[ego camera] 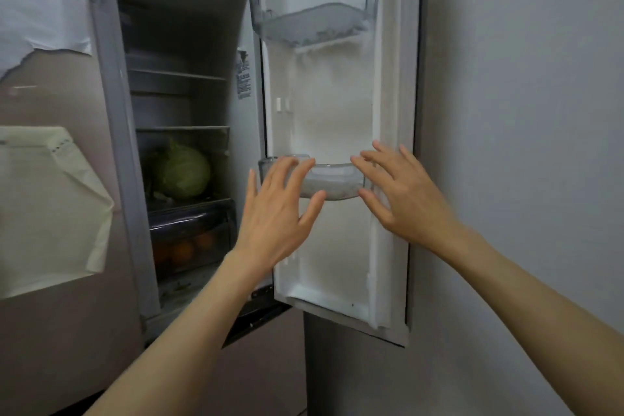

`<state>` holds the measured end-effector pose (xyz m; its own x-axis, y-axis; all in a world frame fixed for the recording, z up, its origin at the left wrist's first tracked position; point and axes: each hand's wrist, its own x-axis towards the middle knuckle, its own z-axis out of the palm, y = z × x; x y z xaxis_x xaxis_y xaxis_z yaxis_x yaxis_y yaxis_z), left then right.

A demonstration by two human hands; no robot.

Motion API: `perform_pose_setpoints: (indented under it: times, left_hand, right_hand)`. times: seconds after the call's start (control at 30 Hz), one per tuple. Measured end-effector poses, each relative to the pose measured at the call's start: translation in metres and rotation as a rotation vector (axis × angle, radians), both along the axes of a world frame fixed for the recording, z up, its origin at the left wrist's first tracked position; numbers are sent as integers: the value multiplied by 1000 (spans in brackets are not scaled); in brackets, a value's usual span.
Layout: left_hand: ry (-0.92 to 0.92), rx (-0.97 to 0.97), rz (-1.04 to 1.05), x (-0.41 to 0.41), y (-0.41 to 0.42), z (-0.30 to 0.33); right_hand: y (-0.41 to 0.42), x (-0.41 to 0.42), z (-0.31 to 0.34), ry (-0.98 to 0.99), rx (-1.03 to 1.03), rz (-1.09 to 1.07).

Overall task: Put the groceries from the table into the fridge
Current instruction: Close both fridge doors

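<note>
Fridge (175,44) stood open, cabbage (184,170) shelved inside. Left hand (275,209) and right hand (405,199), fingers spread and empty, flanked the lower door bin (337,179). No table groceries visible; fetching them likely came next.

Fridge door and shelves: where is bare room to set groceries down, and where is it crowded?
Both clear plastic door bins look bare: the upper bin and the lower bin between the open left hand and right hand. The shelf with the green cabbage is mostly taken; the drawer of orange fruit looks crowded.
</note>
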<state>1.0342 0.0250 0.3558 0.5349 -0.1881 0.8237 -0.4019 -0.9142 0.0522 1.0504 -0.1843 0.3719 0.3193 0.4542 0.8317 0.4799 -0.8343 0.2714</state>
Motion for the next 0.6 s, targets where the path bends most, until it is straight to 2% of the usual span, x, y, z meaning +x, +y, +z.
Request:
perform_pose_setpoints:
  times: [0.23, 0.43, 0.6]
  left_hand:
    - [94, -169, -13, -21, 56, 5]
    - [208, -287, 54, -26, 92, 8]
    - [80, -242, 176, -32, 126, -3]
  right_hand:
    - [1, -4, -4, -129, 2, -74]
    - [55, -11, -12, -167, -23, 79]
    - [114, -17, -14, -225, -33, 29]
